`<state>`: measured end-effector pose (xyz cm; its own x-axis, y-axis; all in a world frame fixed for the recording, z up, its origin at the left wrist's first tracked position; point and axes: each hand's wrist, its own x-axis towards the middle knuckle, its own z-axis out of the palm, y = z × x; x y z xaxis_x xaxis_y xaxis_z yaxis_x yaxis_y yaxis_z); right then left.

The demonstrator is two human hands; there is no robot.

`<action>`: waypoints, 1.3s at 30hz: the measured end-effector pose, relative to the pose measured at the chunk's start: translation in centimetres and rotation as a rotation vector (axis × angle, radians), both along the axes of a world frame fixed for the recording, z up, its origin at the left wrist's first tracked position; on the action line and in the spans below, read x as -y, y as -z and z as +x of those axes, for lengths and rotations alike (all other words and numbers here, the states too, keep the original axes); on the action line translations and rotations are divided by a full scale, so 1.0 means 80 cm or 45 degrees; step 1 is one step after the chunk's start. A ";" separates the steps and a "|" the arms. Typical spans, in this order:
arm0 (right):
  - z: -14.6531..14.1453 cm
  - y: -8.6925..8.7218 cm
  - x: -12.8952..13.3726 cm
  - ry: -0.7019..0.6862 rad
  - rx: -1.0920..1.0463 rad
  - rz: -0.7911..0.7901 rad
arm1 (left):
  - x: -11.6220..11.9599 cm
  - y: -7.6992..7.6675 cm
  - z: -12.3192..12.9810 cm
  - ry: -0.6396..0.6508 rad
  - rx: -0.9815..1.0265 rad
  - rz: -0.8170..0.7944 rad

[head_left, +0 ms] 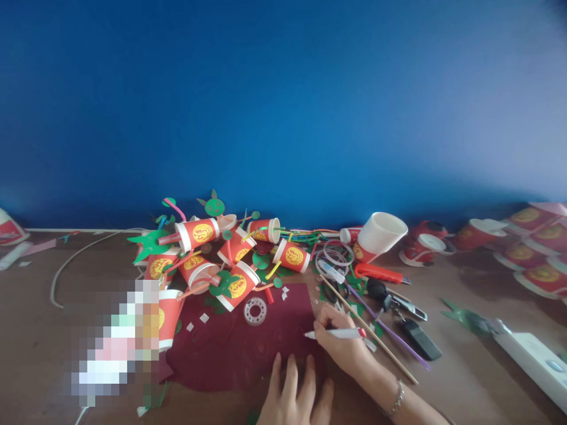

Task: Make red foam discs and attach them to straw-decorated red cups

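Lying right of a pixelated patch that hides what is beneath, one maroon sheet bears one tape roll. Fingers spread, the left hand, cut off by the lower border, rests at the sheet's near edge, while the right hand pinches one marker, long axis nearly level, tip pointing left over the sheet's right side; whether it touches cannot be told.

Btm ctr: 1 L hand, 1 R hand, 1 marker, 1 maroon sheet, 1 tape ring. Ctr-left: min. 8 red cups, exact no. unclear. Ctr-right: 1 cup stack, 1 orange cutter, 1 wooden stick. Far right: blurred cups, can't count.
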<state>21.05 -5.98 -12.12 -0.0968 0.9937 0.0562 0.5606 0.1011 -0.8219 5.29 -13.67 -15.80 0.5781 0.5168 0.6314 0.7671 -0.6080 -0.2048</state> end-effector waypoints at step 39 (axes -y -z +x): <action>0.008 -0.009 -0.003 0.166 -0.103 -0.081 | 0.003 0.009 -0.009 0.068 -0.168 -0.163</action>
<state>21.70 -5.71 -11.40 0.0357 0.9993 -0.0053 0.4974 -0.0223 -0.8673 4.55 -13.94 -16.54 0.6802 0.5544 0.4796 0.7048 -0.6745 -0.2199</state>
